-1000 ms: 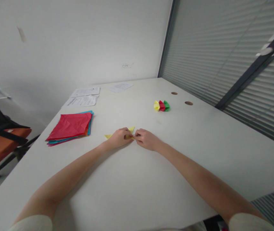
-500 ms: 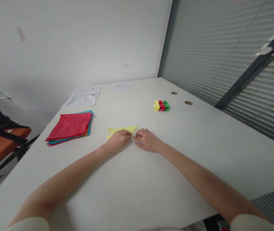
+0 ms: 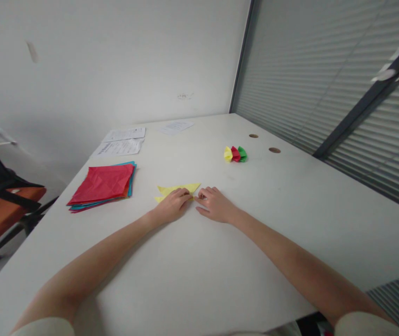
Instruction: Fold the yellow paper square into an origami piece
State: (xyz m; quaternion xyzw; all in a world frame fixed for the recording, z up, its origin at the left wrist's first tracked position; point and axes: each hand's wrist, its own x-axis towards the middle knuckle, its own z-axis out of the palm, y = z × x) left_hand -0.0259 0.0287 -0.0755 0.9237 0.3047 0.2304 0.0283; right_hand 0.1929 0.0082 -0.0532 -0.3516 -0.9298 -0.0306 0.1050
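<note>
Paper (image 3: 166, 190), yellow and apparently folded, lies on the table (image 3: 171, 275), partly beneath the curled left hand (image 3: 171, 206), whose grip cannot be told; the right hand (image 3: 216, 206), half-open, seemingly empty, sits at its right end. Probable step: creasing; next calls for even pressure.

Standing as a wide white table (image 3: 199, 270), showing two round holes (image 3: 274, 150) near the right edge. Bearing a stack of coloured sheets (image 3: 104, 183) toward the left, showing wrinkled red above blue and orange edges. Carrying two printed papers (image 3: 120, 146) behind the stack and another printed sheet (image 3: 176, 127) farther right. Supporting pointed yellow paper (image 3: 166, 190) near the middle and, beyond it to the right, a touching row of yellow, red and green paper shapes (image 3: 235, 154).
</note>
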